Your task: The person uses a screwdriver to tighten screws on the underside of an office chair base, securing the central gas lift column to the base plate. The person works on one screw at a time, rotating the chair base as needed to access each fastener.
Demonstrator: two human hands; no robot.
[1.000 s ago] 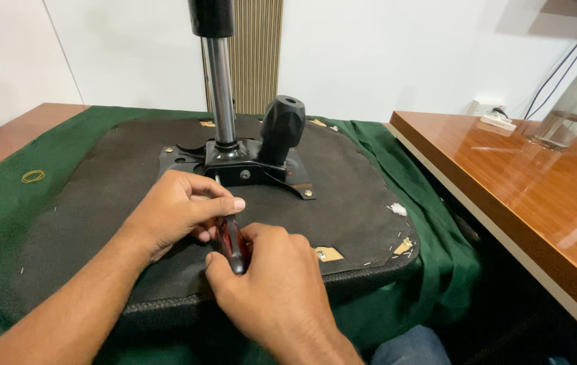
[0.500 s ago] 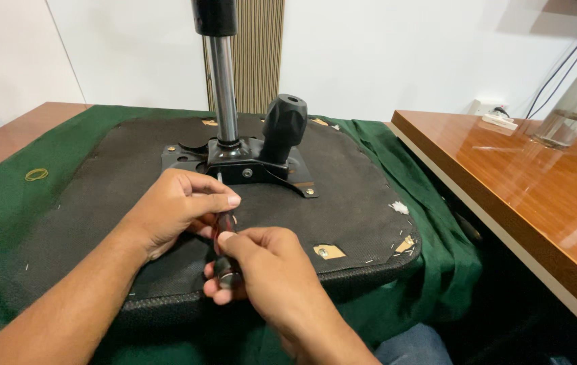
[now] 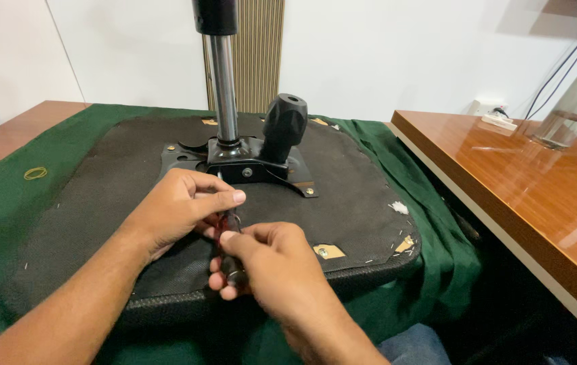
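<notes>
An upturned office-chair seat with a black fabric underside [image 3: 342, 196] lies on a dark green cloth [image 3: 4, 223] spread over a wooden table. At the seat's centre sits a black metal mounting plate [image 3: 248, 165], screwed down at its corners, from which a shiny steel gas-lift column [image 3: 223, 88] rises straight up and out of the top of the view. Just right of the column, a stubby black plastic knob [image 3: 284, 125] stands tilted on the same plate.

Both of the person's hands meet over the near half of the seat, in front of the plate. The left hand [image 3: 180, 209] curls its fingers and thumb around the upper part of a screwdriver with a dark red and black handle [image 3: 231, 233], thumb pointing right. The right hand [image 3: 268, 260] is closed around the lower end of that handle, fingertips wrapped over it, so the tool is pinched between the two hands and mostly hidden; its tip cannot be made out.

A yellow rubber band [image 3: 35, 173] lies on the cloth well to the left. To the right, apart from the cloth, stands a polished brown wooden desk [image 3: 539, 196] with a clear glass bottle [image 3: 576, 101] near its far edge.
</notes>
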